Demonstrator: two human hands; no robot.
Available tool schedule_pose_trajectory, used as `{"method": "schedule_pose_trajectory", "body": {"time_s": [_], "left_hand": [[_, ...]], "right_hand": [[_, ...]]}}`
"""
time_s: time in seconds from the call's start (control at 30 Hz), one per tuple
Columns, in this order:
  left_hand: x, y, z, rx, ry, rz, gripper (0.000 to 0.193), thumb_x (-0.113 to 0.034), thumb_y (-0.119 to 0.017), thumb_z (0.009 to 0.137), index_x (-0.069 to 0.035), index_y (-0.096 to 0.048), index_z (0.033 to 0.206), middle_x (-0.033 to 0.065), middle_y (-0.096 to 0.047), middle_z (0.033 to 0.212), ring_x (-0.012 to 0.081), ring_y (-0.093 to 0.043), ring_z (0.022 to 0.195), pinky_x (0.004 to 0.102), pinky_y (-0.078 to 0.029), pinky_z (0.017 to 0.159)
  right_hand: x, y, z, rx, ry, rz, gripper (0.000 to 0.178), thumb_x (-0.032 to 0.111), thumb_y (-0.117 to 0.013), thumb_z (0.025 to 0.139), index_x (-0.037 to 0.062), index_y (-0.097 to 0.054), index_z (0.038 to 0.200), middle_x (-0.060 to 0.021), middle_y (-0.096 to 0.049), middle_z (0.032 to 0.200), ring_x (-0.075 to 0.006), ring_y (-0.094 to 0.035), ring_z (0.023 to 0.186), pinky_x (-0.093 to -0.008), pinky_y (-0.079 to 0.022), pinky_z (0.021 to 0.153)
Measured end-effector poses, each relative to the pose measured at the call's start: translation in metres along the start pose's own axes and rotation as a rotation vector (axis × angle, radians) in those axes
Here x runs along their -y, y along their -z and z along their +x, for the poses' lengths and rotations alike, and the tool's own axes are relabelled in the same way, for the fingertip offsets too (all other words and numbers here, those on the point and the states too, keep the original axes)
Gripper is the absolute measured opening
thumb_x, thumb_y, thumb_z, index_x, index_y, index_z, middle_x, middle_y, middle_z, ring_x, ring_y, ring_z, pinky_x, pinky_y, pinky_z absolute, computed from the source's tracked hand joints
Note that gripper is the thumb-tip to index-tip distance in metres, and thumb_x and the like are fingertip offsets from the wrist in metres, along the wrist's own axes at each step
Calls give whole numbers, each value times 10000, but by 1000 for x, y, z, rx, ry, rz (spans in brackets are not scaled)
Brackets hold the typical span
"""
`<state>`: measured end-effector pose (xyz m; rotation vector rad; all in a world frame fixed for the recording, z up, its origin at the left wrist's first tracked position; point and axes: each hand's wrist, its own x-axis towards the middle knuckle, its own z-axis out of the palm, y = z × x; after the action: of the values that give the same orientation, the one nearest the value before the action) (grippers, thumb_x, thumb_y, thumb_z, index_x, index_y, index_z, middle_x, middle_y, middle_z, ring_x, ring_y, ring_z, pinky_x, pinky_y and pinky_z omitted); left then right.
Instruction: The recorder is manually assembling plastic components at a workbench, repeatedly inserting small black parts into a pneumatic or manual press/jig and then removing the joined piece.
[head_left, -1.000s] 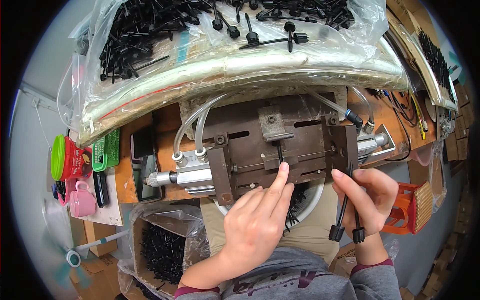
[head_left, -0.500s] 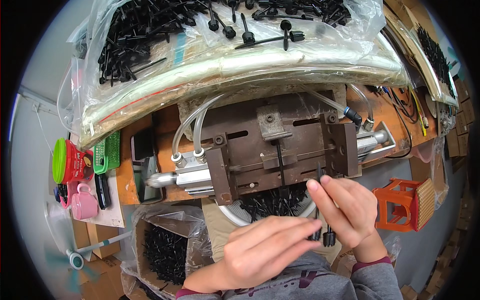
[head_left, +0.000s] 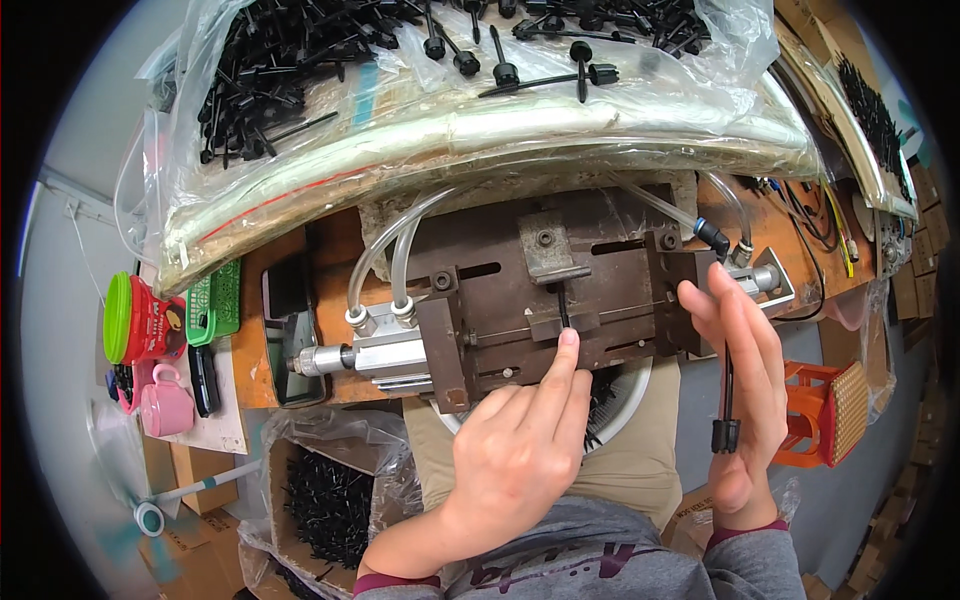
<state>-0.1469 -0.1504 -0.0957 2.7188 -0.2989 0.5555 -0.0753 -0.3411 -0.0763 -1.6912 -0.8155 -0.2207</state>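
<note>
the left hand (head_left: 515, 435) grips nothing that shows: its index finger is stretched forward with the tip on a black rod (head_left: 563, 303), the other fingers loosely bent. that rod lies in the brown jig (head_left: 615, 275), running out from under the grey block (head_left: 545, 245) at its middle. the right hand (head_left: 755, 385), to the right of the jig, holds a spare rod (head_left: 726, 395), head down, along its nearly straight fingers; the exact grip is hard to tell. a cylinder sits at either side of the jig, the left one (head_left: 390, 360) fed by clear tubes (head_left: 372, 260). the jig stands on an orange desk (head_left: 250, 375). behind it, a plastic-lined tray (head_left: 470, 130) bears many more black rods. to the left are a green basket (head_left: 225, 300) and a pink mug (head_left: 166, 408); lower down, a lined box (head_left: 385, 455) of small black parts. a red-orange stool (head_left: 845, 415) stands at right.
</note>
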Motion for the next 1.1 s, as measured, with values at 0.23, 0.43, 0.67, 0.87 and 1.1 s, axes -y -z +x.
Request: {"method": "schedule_pose_trajectory", "body": {"time_s": [0.23, 0.43, 0.67, 0.87, 1.1], "left_hand": [[5, 25, 15, 119, -15, -74, 265, -139, -826, 735, -42, -726, 961, 119, -728, 1121, 189, -692, 695, 282, -523, 616], [46, 61, 91, -360, -159, -106, 198, 17, -779, 761, -31, -741, 949, 101, -751, 939, 199, -714, 826, 301, -557, 725], [76, 47, 178, -303, -290, 265, 245, -74, -712, 790, -86, -727, 1035, 94, -739, 935, 268, -699, 848, 371, -567, 720], [86, 49, 198, -134, -257, 197, 315, -55, -661, 767, -97, -716, 1075, 105, -724, 880, 301, -683, 779, 394, -554, 755], [99, 99, 172, -166, -133, -139, 391, 41, -690, 801, -95, -701, 1168, 49, -712, 927, 138, -692, 843, 284, -578, 808]], "right_hand": [[-4, 3, -5, 9, 72, -33, 519, 149, -853, 769, -73, -602, 1164, -333, -558, 1325, -349, -677, 1115, -402, -560, 922], [0, -11, -8, 170, 105, -344, 271, 1, -839, 708, -45, -673, 917, -276, -595, 1299, -333, -679, 1067, -376, -591, 821], [-9, -44, -6, 373, 200, -585, 150, 46, -676, 785, -5, -596, 902, -245, -615, 1301, -207, -659, 770, -309, -531, 676], [-4, -45, -1, 417, 173, -697, 254, 104, -811, 710, 49, -642, 892, -160, -644, 1314, -186, -590, 602, -285, -496, 576], [3, -28, 19, 360, 116, -517, 264, 194, -798, 768, 66, -653, 948, -110, -693, 1212, -182, -614, 607, -281, -498, 577]]}}
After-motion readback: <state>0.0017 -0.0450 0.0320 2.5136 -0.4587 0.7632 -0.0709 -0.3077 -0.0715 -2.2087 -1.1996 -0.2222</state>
